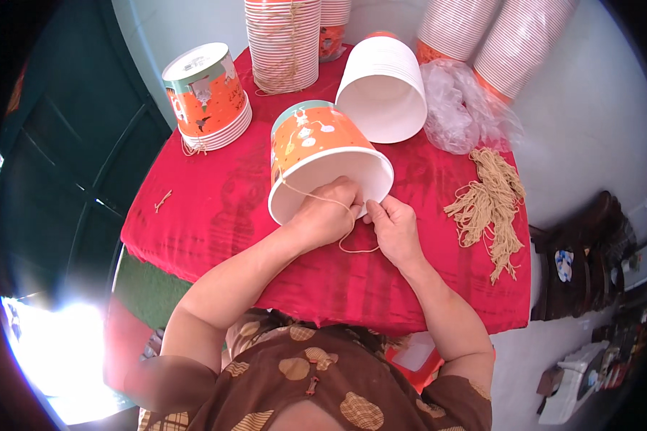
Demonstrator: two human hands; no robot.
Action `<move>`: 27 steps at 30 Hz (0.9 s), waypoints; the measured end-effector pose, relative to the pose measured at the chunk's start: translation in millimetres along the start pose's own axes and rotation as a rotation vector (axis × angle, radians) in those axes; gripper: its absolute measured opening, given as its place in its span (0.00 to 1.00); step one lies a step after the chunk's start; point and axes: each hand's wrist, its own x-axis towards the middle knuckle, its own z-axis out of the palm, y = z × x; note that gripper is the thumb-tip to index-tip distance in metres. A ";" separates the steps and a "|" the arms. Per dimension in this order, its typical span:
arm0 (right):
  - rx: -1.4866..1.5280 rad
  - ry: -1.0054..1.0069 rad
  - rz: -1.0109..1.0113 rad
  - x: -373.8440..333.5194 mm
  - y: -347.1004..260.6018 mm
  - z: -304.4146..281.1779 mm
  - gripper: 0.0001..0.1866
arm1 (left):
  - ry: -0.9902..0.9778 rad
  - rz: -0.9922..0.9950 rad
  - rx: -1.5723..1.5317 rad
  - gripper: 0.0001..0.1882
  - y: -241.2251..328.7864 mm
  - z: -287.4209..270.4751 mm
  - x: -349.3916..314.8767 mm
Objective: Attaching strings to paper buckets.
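Note:
A paper bucket (316, 136) with an orange and green printed side lies tilted on the table, its white mouth toward me. My left hand (329, 214) reaches into the mouth with curled fingers; what they hold, if anything, is hidden. At the right side of the rim, the thumb and forefinger of my right hand (395, 228) are pinched together. A tan string (320, 195) comes out of the bucket's left side, crosses over my left wrist and loops down toward my right hand. Its far end is hidden at the right fingers.
Behind the bucket lies another white bucket (381, 100). Upside-down nested buckets (207, 100) stand at the left, with tall stacks (284, 47) at the back. Crumpled clear plastic (453, 108) and a bundle of tan strings (490, 205) lie right on the red tablecloth (216, 208).

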 end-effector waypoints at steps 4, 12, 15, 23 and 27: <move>0.005 -0.072 0.033 1.5 -2.5 -5.7 0.10 | -0.048 -0.045 0.018 0.05 0.5 -2.0 0.4; -0.152 -0.108 0.019 2.7 -8.3 -24.6 0.11 | -0.128 -0.154 -0.011 0.05 2.6 -5.5 3.9; -0.217 -0.096 0.004 2.4 -7.0 -27.1 0.11 | -0.156 -0.194 -0.040 0.04 4.9 -8.5 6.2; -0.409 -0.169 0.011 -10.0 -25.2 -25.4 0.09 | -0.166 -0.202 -0.067 0.10 2.5 -10.2 6.9; -0.588 -0.040 -0.263 -15.4 -24.8 -16.0 0.07 | -0.150 -0.197 -0.107 0.08 -0.8 -6.7 6.1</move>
